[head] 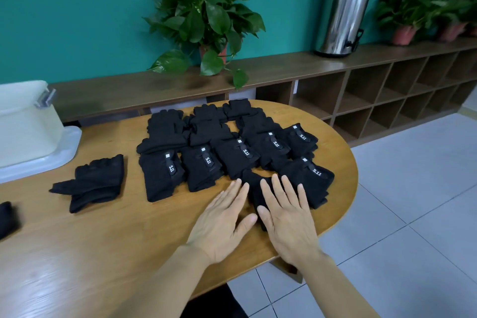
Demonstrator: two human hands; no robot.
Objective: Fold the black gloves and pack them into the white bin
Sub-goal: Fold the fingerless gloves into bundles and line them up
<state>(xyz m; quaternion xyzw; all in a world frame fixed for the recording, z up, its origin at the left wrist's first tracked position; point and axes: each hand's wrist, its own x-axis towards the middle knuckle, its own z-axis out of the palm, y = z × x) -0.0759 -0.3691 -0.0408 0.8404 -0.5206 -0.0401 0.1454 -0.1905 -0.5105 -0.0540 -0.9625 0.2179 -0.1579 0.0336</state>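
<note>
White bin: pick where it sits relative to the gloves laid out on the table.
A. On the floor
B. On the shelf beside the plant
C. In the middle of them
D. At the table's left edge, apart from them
D: the white bin stands at the far left of the table, apart from the black gloves.

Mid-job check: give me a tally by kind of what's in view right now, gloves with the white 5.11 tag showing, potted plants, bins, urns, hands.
Black gloves with a white 5.11 tag showing: 6
Green potted plants: at least 2; the right-hand ones blur together
White plastic bin: 1
Steel urn with black lid: 1
Bare hands, left and right, flat on a black glove: 2
Total: at least 12
</note>
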